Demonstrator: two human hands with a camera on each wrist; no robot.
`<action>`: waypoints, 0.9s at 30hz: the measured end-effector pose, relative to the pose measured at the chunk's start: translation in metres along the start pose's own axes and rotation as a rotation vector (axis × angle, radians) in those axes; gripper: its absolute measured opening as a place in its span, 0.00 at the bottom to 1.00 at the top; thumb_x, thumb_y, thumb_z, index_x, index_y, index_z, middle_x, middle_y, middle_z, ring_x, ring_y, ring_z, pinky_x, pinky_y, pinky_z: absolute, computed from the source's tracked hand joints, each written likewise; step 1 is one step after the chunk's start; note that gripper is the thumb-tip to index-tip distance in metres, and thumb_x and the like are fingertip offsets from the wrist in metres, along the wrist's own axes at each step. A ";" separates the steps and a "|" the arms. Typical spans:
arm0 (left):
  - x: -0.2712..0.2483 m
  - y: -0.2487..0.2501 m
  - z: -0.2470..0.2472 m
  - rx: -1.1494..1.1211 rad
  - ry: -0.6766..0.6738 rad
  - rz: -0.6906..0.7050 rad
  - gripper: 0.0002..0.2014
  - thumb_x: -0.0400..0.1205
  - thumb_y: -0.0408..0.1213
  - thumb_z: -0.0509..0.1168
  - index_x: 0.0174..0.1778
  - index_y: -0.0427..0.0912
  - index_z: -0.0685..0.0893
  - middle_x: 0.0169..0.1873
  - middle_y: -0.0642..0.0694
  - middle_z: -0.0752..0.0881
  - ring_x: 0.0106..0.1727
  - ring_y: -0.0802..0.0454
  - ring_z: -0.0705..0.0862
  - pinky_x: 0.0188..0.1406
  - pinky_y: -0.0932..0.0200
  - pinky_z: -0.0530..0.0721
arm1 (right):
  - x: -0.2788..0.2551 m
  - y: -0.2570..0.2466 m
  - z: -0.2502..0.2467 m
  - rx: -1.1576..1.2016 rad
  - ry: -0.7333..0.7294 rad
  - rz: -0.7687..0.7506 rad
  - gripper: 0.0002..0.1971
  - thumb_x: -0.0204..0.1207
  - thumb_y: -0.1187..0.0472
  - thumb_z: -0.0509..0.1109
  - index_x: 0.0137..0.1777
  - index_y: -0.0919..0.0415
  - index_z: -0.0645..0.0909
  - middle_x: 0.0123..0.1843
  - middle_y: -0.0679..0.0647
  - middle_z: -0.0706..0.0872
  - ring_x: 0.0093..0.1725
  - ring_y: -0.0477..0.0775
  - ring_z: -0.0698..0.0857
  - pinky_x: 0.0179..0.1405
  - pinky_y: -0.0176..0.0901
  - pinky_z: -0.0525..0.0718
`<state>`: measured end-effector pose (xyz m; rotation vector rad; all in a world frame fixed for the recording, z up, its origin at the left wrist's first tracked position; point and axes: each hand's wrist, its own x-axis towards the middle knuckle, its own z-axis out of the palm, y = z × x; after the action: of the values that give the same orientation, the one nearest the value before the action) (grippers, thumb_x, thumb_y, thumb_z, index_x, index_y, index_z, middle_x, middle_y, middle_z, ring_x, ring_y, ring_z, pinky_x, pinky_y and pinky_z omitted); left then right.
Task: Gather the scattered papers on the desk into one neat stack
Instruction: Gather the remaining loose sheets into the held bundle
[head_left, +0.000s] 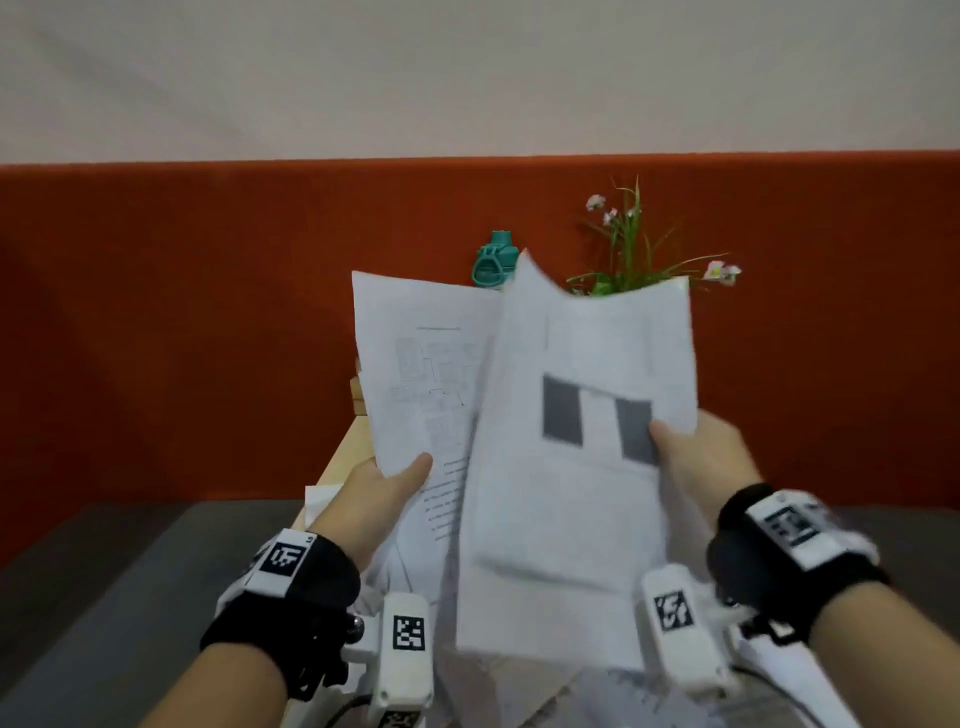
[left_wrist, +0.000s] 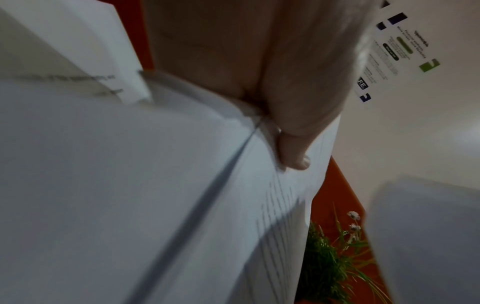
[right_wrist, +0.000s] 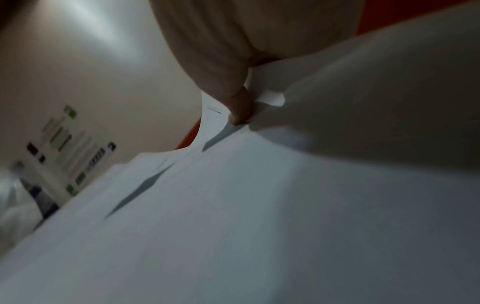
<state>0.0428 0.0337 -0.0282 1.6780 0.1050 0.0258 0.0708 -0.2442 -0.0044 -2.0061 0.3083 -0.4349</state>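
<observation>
A rust-red fabric partition (head_left: 182, 322) fills the background. The pale wooden desk (head_left: 345, 454) is mostly hidden behind the raised white printed paper sheets (head_left: 571, 467), which overlap unevenly in the air above it; more loose sheets (head_left: 597, 691) lie blurred below. A teal-capped bottle (head_left: 496, 260) and a flowering green plant (head_left: 631, 249) show only their tops. The left hand (head_left: 382, 488) pinches the left sheets with its thumb on top; the right hand (head_left: 701, 457) pinches the right edge.

A light wooden desk (head_left: 343, 457) carries loose papers (head_left: 582, 691) at its near end.
</observation>
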 end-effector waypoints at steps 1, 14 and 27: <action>0.000 -0.001 0.001 0.024 0.006 0.004 0.21 0.84 0.48 0.61 0.73 0.47 0.76 0.63 0.54 0.85 0.64 0.51 0.83 0.69 0.50 0.77 | -0.004 0.006 0.011 -0.060 -0.038 0.021 0.17 0.80 0.61 0.65 0.67 0.63 0.81 0.63 0.63 0.86 0.57 0.62 0.84 0.50 0.42 0.74; 0.001 0.015 -0.012 -0.121 -0.153 0.043 0.22 0.74 0.25 0.72 0.64 0.43 0.83 0.57 0.43 0.90 0.58 0.44 0.89 0.58 0.50 0.85 | -0.018 0.013 0.027 0.301 -0.336 0.258 0.39 0.67 0.46 0.78 0.76 0.53 0.66 0.66 0.53 0.79 0.64 0.59 0.81 0.61 0.51 0.79; 0.004 -0.008 0.027 0.837 -0.021 -0.481 0.49 0.72 0.72 0.58 0.81 0.40 0.61 0.81 0.36 0.65 0.78 0.36 0.69 0.78 0.42 0.67 | 0.008 0.012 -0.060 0.497 -0.175 0.078 0.18 0.72 0.70 0.72 0.62 0.70 0.83 0.57 0.65 0.88 0.32 0.49 0.91 0.45 0.46 0.89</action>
<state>0.0486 0.0082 -0.0393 2.4385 0.5622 -0.4533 0.0520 -0.3007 0.0109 -1.5275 0.1492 -0.2529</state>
